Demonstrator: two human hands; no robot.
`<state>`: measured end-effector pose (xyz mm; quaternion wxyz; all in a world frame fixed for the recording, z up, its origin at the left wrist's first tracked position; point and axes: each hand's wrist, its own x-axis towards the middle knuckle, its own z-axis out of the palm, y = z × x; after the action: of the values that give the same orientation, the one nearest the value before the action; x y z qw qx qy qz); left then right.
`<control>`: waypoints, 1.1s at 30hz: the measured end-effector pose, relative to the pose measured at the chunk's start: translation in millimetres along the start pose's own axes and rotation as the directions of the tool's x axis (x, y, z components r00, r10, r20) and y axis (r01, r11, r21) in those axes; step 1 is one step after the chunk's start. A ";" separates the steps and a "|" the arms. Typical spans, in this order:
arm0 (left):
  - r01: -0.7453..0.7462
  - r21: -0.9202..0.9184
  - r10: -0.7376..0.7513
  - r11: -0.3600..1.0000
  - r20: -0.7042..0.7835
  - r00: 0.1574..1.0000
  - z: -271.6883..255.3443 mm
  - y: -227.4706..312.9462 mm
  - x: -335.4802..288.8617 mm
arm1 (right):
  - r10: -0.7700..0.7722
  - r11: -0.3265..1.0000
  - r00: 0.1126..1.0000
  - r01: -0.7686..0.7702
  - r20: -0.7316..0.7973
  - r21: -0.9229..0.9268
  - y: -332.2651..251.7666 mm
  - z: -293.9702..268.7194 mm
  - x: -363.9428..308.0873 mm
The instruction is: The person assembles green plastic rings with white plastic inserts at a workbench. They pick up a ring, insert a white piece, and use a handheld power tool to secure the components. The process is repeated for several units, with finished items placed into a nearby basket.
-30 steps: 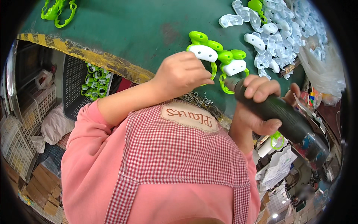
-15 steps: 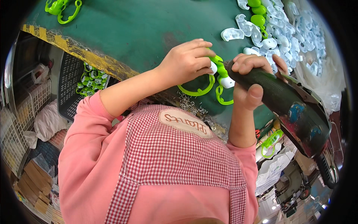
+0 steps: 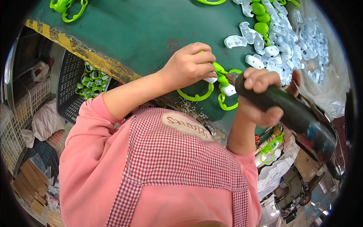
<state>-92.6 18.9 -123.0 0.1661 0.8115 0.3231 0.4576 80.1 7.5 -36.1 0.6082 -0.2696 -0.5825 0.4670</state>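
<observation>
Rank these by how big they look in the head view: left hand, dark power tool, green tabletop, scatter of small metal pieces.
1. Green tabletop
2. Dark power tool
3. Left hand
4. Scatter of small metal pieces
Nearness to the camera may enlarge the tool.

Screws (image 3: pixel 192 108), apparently, lie on the table (image 3: pixel 132 38) left of the driver (image 3: pixel 285 106).

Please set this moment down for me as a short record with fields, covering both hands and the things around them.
Left hand: closed on a ringed piece, green and white; exact grip hidden
Right hand: wrapped around a dark handheld tool
Tool tip: at or very near the green parts beside the left fingers
Surface: green table
Upper right: heap of pale shells
Near edge: small metal pieces
Lower left: dark crate holding green-and-white pieces
</observation>
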 end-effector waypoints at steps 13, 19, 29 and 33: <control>0.163 0.002 -0.163 0.987 -0.039 0.986 -27.2 15.6 -4.4 | -0.056 0.984 0.998 0.048 -0.039 -0.174 2.2 23.7 2.2; 0.262 -0.041 -0.257 0.964 0.101 0.961 -14.4 2.1 -23.1 | 0.050 0.977 0.998 -0.056 -0.032 -0.208 11.4 33.1 15.9; 0.286 -0.054 -0.279 0.957 0.113 0.954 -12.6 2.7 -24.7 | 0.157 0.974 0.987 -0.150 0.030 -0.171 43.1 29.3 10.3; 0.240 -0.070 -0.233 0.968 0.088 0.968 -7.3 -3.8 -26.3 | 0.127 0.991 0.990 -0.124 0.065 -0.041 49.4 24.9 14.0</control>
<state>-110.0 3.7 -138.0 0.2646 0.7773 0.3923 0.4145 42.1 35.1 -68.4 0.5525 -0.3008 -0.5932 0.5024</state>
